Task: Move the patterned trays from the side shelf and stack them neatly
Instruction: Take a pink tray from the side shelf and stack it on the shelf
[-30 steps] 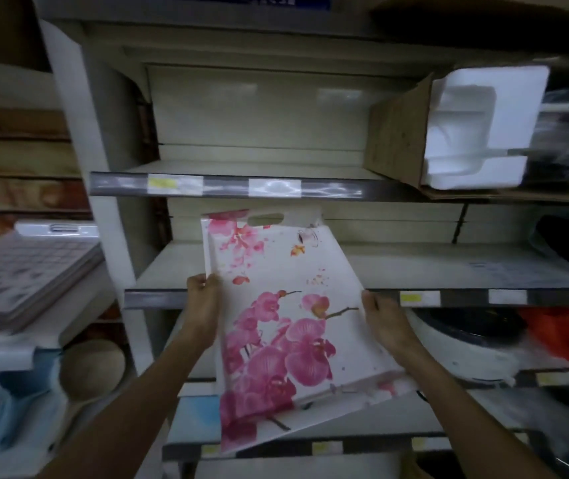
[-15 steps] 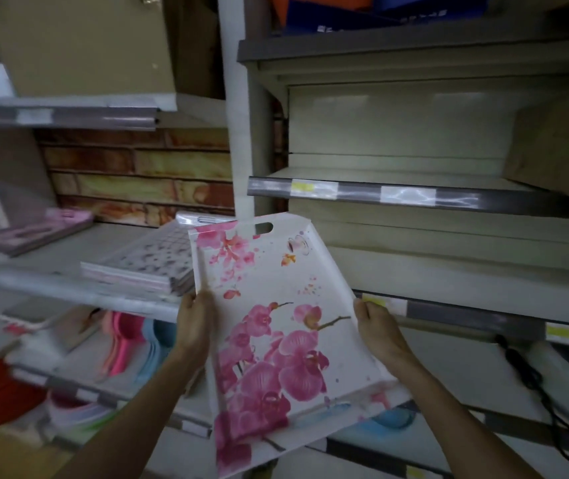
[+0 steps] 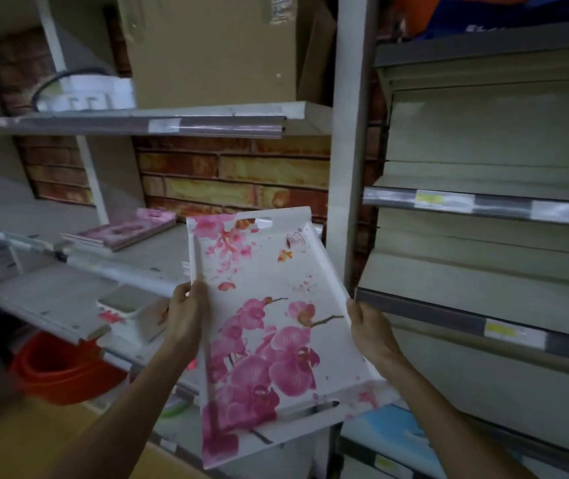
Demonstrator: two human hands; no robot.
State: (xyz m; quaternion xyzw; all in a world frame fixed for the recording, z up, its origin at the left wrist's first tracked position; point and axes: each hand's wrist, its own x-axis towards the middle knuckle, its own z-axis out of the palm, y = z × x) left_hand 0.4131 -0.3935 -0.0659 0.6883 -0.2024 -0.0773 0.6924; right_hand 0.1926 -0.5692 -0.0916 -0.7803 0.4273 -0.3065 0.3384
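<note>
Orchid-print tray (image 3: 269,326) held tilted between both hands: left hand (image 3: 186,316) wraps its left rim, right hand (image 3: 372,335) cups the right rim. Looks rigid, light, glossy, likely slippery; long edges or handle slots seem the safest holds.

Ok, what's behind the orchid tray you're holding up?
Behind the orchid tray, held by the left hand and right hand, are a brick-pattern wall and a white shelf upright. The shelf surface directly behind it is covered.

Two bare forearms, no sleeves; hands (image 3: 186,319) (image 3: 372,335) ungloved, no rings, no watch.
</note>
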